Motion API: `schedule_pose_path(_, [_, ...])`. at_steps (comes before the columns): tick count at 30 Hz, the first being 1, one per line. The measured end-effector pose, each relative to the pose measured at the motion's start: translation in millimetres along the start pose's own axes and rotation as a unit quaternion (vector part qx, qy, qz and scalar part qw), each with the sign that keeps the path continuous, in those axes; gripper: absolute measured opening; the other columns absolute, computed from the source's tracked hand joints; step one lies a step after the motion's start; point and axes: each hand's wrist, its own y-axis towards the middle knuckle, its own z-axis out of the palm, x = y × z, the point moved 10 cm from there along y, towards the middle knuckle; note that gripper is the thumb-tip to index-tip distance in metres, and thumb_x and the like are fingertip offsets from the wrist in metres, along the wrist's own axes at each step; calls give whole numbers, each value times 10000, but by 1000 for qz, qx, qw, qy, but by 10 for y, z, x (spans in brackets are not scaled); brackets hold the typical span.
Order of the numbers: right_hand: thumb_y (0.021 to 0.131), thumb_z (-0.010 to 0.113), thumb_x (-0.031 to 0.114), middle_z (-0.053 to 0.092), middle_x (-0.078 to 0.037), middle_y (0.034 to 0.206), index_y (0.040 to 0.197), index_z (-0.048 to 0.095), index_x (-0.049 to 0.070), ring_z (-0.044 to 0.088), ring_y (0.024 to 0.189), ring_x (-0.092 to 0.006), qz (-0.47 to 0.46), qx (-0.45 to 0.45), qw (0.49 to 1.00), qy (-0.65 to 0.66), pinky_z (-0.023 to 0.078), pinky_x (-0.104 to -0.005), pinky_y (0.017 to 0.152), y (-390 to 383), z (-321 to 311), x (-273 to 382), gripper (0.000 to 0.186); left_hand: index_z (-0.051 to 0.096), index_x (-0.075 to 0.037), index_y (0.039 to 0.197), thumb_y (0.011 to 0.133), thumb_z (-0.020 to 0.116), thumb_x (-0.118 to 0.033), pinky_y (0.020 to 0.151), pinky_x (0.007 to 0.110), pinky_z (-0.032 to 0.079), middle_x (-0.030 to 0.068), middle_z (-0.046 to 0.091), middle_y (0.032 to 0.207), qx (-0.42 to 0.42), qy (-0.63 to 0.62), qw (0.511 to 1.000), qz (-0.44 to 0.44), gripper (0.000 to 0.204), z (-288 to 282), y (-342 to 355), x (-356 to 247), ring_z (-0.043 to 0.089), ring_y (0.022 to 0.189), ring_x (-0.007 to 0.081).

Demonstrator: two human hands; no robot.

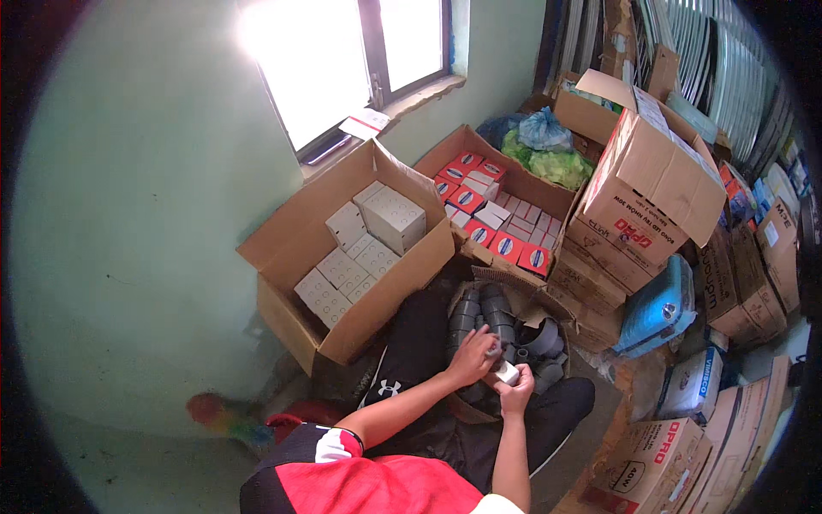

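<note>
My right hand (515, 393) is closed around a small white block-shaped piece (506, 373), its exact kind too small to tell. Just left of it and slightly farther off, my left hand (472, 356) has its fingers bent together near the white piece. Something small and greyish may be at those fingertips, but I cannot make it out. Both hands are over an open cardboard box of dark grey pipe fittings (463, 317), which stands between my legs. A wide grey ring-shaped fitting (541, 339) lies at the right in that box.
An open carton (282, 308) of white square boxes stands left under the window. Behind is a carton of red and white small boxes (507, 248). Stacked cartons (629, 231), a blue plastic-wrapped case (658, 304) and more boxes (655, 458) line the right. Plastic bags (548, 146) lie at the back.
</note>
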Motion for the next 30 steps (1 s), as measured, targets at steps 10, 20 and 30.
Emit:
schedule_pose_path(10, [581, 808, -63, 553, 58, 848, 874, 523, 100, 529, 766, -70, -35, -29, 998, -49, 472, -282, 699, 17, -52, 20, 440, 676, -105, 1296, 1074, 660, -298, 1150, 565, 347, 140, 714, 1298, -83, 7, 992, -93, 294, -59, -42, 382, 564, 1438, 398])
schedule_pose_path(20, [576, 816, -72, 555, 68, 900, 884, 513, 125, 533, 796, -55, -7, -32, 999, 14, 462, -260, 713, -86, -7, 72, 475, 658, -92, 1295, 991, 718, -190, 1148, 513, 384, 145, 692, 1347, -11, -7, 999, 46, 325, -72, -30, -144, 555, 1462, 366])
schedule_pose_path(30, [644, 749, 50, 608, -72, 800, 916, 576, 43, 567, 737, -195, -106, -69, 969, -210, 495, -385, 691, -129, 31, 379, 323, 678, -125, 1287, 968, 734, -182, 1097, 504, 366, 83, 731, 1293, 62, -2, 997, 41, 329, 138, -49, -61, 585, 1434, 339])
